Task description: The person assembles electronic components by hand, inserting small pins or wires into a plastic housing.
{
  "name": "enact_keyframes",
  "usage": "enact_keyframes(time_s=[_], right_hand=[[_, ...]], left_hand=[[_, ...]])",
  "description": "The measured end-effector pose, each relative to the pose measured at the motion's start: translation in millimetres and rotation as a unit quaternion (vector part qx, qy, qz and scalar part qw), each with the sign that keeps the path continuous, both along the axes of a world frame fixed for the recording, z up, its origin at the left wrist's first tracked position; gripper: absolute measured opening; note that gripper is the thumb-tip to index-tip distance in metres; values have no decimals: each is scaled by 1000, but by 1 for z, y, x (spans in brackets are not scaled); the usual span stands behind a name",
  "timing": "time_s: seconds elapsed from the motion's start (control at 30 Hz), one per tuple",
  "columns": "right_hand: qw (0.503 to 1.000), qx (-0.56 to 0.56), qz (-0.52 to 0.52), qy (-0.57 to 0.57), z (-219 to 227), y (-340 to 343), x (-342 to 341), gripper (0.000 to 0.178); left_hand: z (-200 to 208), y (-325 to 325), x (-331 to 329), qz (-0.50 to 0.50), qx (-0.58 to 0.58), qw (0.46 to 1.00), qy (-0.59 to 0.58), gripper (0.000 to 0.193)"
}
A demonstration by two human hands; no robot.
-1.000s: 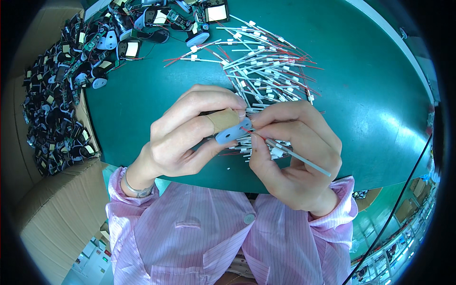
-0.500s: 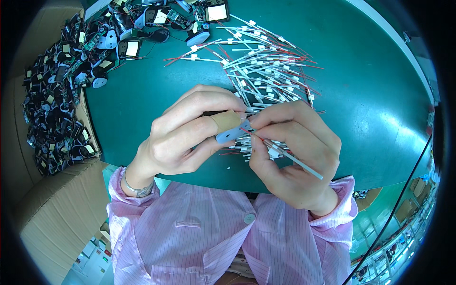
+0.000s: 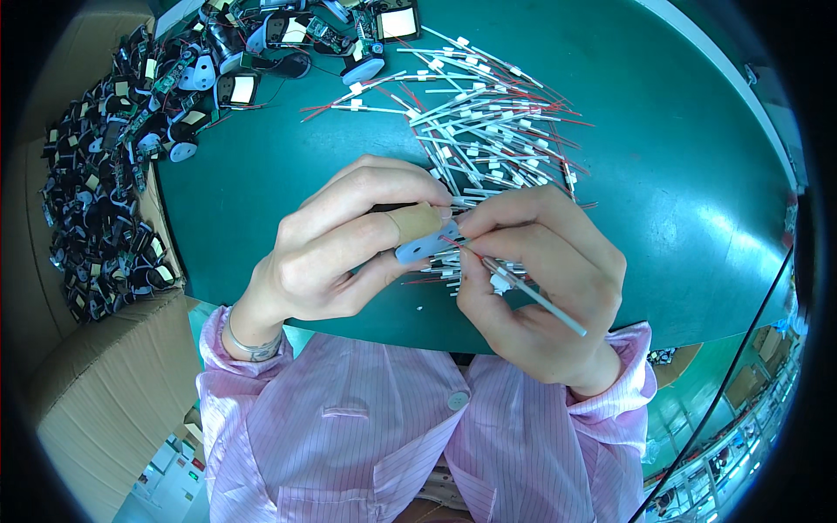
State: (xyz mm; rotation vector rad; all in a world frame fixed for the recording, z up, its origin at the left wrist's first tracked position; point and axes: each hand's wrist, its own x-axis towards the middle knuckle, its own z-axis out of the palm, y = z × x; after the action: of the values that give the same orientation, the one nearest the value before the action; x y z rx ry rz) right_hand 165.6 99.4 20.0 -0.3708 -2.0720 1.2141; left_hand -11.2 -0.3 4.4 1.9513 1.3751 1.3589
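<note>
Left hand (image 3: 327, 248) pinches a light-looking, probably stiff blue plastic piece (image 3: 428, 245) between thumb and fingers, while right hand (image 3: 571, 261) pinches, thumb against fingers, a slim tube (image 3: 555, 312) whose red wire (image 3: 452, 241), likely soft, is best gripped near its tip.

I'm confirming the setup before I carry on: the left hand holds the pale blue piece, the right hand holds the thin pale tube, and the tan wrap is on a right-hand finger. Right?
Not quite: the tan wrap is on a left-hand finger, as the head view shows. The left hand holds the pale blue piece, and the right hand the thin pale tube.
</note>
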Motion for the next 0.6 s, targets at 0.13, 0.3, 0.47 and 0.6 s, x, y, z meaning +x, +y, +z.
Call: enact_keyframes(time_s=[0.13,0.3,0.47,0.6], right_hand=[[999,44,-19,5,-1,-3,-2,19],[997,67,-38,24,-5,-5,-4,19],[995,81,-49,24,-6,-6,-5,21],[996,79,-45,-8,-1,-7,-1,20]], left_hand=[[1,2,0,6,11,999,36,33],[0,2,2,23,9,999,38,35],[0,2,2,21,8,999,38,35],[-1,2,1,20,18,999,48,35]])
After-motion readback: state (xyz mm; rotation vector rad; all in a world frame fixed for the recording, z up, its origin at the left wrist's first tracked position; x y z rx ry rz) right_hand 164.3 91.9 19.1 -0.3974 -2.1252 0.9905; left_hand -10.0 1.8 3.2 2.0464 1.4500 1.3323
